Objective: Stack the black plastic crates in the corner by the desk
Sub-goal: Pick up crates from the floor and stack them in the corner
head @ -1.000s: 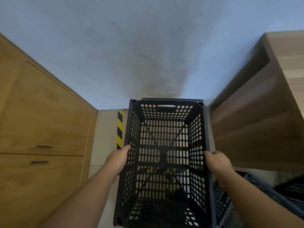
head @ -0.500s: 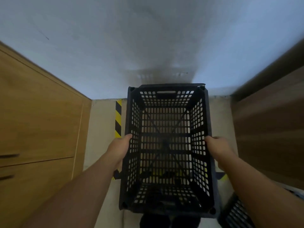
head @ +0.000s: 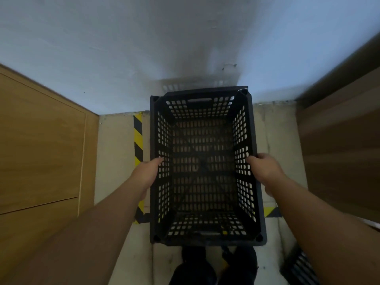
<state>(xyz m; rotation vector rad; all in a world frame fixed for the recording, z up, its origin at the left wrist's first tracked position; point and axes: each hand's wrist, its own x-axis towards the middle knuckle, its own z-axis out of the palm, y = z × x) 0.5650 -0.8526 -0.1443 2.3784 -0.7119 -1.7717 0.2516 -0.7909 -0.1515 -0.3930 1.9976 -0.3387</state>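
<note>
A black perforated plastic crate (head: 203, 95) is in the middle of the view, open side up, its far end against the white wall. My left hand (head: 147, 173) grips its left long wall and my right hand (head: 265, 171) grips its right long wall, fingers hooked over the rim. The crate is low over a floor patch bordered by yellow-black tape (head: 138, 138); I cannot tell whether it rests on the floor. A second black crate (head: 298, 266) shows partly at the bottom right.
A wooden cabinet (head: 41, 145) stands on the left and a wooden desk side (head: 339, 145) on the right, leaving a narrow floor strip (head: 117, 153) between them. The white wall (head: 164, 48) closes the far end. My legs and shoes (head: 216, 266) are below the crate.
The crate has moved down and forward toward the wall between cabinet and desk. The view has tilted down, so more floor and the crate's near end show.
</note>
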